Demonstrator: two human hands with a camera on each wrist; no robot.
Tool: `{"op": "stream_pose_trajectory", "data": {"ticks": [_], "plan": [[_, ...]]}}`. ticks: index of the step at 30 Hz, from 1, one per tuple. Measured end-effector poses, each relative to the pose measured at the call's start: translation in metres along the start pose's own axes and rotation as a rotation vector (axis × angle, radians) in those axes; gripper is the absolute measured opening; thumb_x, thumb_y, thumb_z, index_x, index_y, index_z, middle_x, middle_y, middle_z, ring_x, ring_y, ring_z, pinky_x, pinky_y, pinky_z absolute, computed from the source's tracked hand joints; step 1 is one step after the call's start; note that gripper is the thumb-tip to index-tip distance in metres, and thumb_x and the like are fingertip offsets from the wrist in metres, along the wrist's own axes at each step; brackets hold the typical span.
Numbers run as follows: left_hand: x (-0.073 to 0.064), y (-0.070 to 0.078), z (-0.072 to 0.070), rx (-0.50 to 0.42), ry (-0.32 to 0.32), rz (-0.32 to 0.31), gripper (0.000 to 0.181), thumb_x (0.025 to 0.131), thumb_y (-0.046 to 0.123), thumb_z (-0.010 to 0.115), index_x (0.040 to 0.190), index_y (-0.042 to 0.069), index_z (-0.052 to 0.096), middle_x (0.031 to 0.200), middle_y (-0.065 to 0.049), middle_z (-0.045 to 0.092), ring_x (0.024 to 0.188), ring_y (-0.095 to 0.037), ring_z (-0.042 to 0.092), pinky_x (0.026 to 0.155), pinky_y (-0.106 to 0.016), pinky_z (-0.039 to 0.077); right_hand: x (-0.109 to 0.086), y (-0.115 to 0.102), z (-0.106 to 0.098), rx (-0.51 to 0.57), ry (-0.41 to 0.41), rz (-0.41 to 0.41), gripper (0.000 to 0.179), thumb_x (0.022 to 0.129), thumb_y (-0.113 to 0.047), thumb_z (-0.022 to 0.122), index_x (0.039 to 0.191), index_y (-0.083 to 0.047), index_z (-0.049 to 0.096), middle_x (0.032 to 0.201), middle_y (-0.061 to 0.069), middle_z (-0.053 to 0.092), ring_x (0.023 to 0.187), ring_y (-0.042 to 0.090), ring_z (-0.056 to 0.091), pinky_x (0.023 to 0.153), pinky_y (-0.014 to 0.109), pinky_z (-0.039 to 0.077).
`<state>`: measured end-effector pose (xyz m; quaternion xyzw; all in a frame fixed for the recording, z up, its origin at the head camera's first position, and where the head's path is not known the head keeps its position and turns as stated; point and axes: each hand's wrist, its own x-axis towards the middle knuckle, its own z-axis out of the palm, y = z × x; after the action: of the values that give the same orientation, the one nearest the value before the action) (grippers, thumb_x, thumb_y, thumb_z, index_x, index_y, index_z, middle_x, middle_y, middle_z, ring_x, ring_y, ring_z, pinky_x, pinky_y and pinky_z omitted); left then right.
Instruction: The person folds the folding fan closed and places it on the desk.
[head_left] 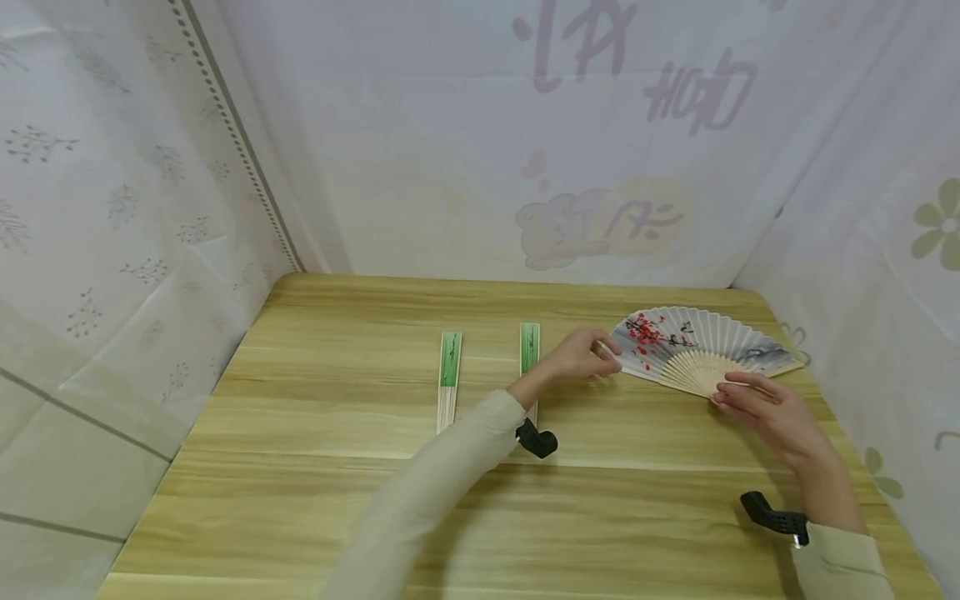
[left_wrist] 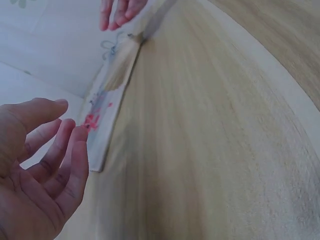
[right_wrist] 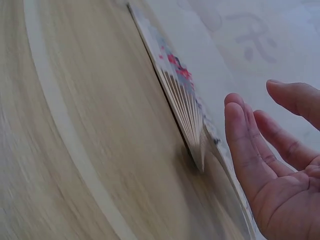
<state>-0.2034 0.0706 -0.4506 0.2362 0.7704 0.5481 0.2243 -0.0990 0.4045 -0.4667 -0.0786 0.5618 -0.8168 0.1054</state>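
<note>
We seem to be adjusting the spread fan at our bench's far right.
Our left hand, thumb and fingers apart, is empty beside its left edge; its long axis runs left-right, arc pointing away; our right hand, loose and empty, is near its pivot. Next probably calls for a light pinch.

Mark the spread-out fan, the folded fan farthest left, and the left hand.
Spread-out fan (head_left: 697, 339): head view, on its pleated leaf.
Folded fan farthest left (head_left: 450, 372): head view, on its green section.
Left hand (head_left: 576, 354): head view, on the back of the hand.
</note>
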Motion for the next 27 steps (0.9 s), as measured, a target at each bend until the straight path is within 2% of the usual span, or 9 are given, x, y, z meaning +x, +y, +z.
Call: {"op": "stream_pose_trajectory", "data": {"ticks": [5, 8, 16, 20, 27], "plan": [[0.005, -0.006, 0.005, 0.067, 0.054, -0.024, 0.029, 0.090, 0.003, 0.078, 0.114, -0.005, 0.066, 0.093, -0.007, 0.069, 0.073, -0.017, 0.066, 0.059, -0.024, 0.054, -0.009, 0.000, -0.014, 0.089, 0.035, -0.015, 0.040, 0.103, 0.019, 0.035, 0.121, 0.005, 0.067, 0.111, 0.023, 0.071, 0.103, 0.029, 0.070, 0.091, 0.039, 0.054], [0.006, -0.009, 0.004, 0.102, 0.089, -0.037, 0.028, 0.088, 0.005, 0.080, 0.112, -0.003, 0.067, 0.094, -0.006, 0.070, 0.073, -0.012, 0.064, 0.059, -0.023, 0.053, -0.014, -0.002, -0.021, 0.127, 0.066, -0.013, 0.038, 0.103, 0.019, 0.036, 0.120, 0.007, 0.068, 0.111, 0.023, 0.070, 0.103, 0.030, 0.070, 0.091, 0.039, 0.053], [0.006, -0.014, 0.000, 0.239, 0.149, -0.065, 0.024, 0.087, 0.011, 0.083, 0.105, 0.003, 0.070, 0.096, -0.004, 0.071, 0.081, -0.011, 0.063, 0.063, -0.020, 0.051, -0.023, -0.002, -0.032, 0.180, 0.129, 0.067, 0.036, 0.103, 0.018, 0.037, 0.118, 0.009, 0.068, 0.109, 0.023, 0.071, 0.103, 0.031, 0.070, 0.092, 0.038, 0.053], [0.009, -0.019, -0.001, 0.258, 0.166, -0.093, 0.025, 0.085, 0.011, 0.085, 0.105, 0.004, 0.071, 0.094, -0.002, 0.071, 0.079, -0.009, 0.061, 0.062, -0.019, 0.050, -0.025, 0.004, -0.035, 0.204, 0.137, 0.046, 0.037, 0.102, 0.020, 0.036, 0.119, 0.010, 0.068, 0.109, 0.023, 0.070, 0.103, 0.032, 0.070, 0.092, 0.039, 0.053], [0.007, -0.020, -0.006, 0.299, 0.177, -0.080, 0.023, 0.085, 0.011, 0.084, 0.104, 0.004, 0.072, 0.091, -0.001, 0.071, 0.077, -0.009, 0.062, 0.064, -0.019, 0.049, -0.025, 0.012, -0.036, 0.236, 0.128, 0.018, 0.038, 0.101, 0.022, 0.035, 0.120, 0.010, 0.066, 0.110, 0.024, 0.070, 0.105, 0.033, 0.069, 0.093, 0.039, 0.053]]}}
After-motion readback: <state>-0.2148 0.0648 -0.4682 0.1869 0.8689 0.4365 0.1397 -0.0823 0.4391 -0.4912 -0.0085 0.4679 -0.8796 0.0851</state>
